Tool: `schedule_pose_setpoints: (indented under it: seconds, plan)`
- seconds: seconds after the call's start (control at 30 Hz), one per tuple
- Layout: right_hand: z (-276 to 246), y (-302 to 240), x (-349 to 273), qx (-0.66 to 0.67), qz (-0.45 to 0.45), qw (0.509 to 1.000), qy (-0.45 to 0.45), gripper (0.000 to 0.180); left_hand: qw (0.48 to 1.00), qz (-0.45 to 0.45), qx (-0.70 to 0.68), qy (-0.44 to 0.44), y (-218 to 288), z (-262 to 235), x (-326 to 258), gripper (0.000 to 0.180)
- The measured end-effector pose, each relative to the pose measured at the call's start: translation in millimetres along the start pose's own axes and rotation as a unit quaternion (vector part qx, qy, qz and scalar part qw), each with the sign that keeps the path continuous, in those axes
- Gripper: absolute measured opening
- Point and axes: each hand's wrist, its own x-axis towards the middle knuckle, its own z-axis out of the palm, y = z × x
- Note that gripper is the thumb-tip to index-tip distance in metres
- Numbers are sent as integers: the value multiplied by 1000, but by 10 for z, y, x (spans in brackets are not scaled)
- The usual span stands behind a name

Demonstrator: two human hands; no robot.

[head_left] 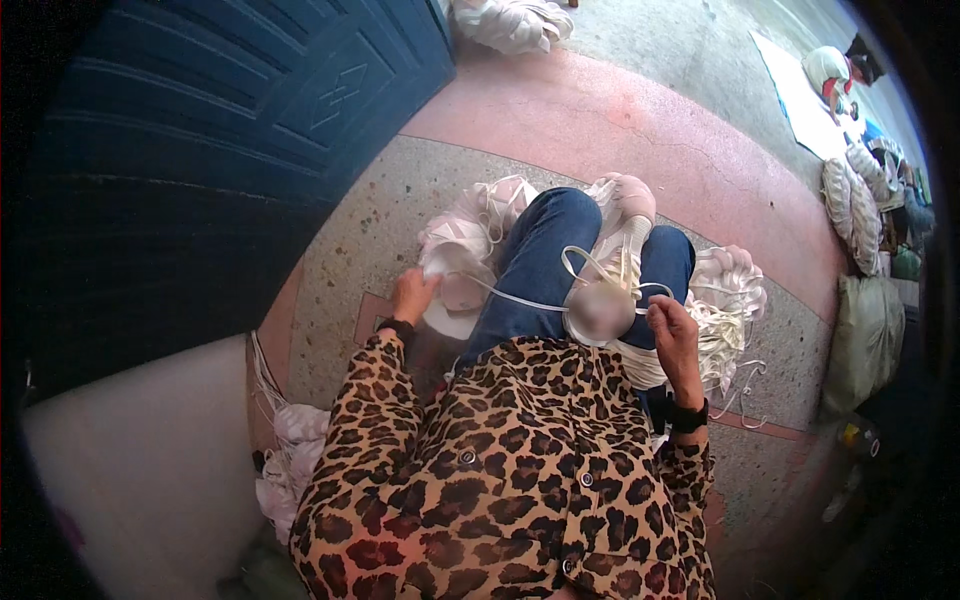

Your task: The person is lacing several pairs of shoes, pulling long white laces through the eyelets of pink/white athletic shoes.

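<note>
At my far left stands a dark blue panelled door [250, 110], its raised mouldings ridged and matte. Low beside my left hip lies a soft heap of pale pink fabric pieces [290, 460] with thin cords trailing from it. My left hand [412, 296] reaches out over the speckled terrazzo floor [345, 260], fingers closed on the edge of a white moulded cup piece [450, 290], smooth and rounded, which rests against a small pile of similar pinkish-white pieces [470, 225] beside my left knee. From it a thin, flat, pale elastic strap [520, 300] runs across my blue denim jeans [535, 260] toward my lap, where more straps loop up in loose curls [600, 265]. My leopard-print sleeves and shirt [500, 470] fill the foreground, with small round buttons. My right hand [672, 335], a black band on its wrist, is curled, the fingertips pinching the strap's other end near a rounded cup on my lap. To the right sits another tangle of cream straps and pieces [730, 300]. Further right, bulging pale sacks [865, 330] line the floor's edge.
</note>
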Motion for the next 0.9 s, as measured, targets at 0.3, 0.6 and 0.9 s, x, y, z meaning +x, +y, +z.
schedule_pose_setpoints:
  seconds: [0.3, 0.6, 0.9]
  plan:
    - [327, -470, 246, -21, -81, 994, -70, 15, 977, 23, 210, -29, 427, -692, 333, 36]
    - [556, -1121, 485, -47, -137, 969, -198, 17, 984, -42, -170, -16, 1307, -2503, 250, 42]
    - [1644, -1846, 708, 156, -91, 970, -163, 32, 903, 381, -175, -96, 2762, -2587, -246, 36]
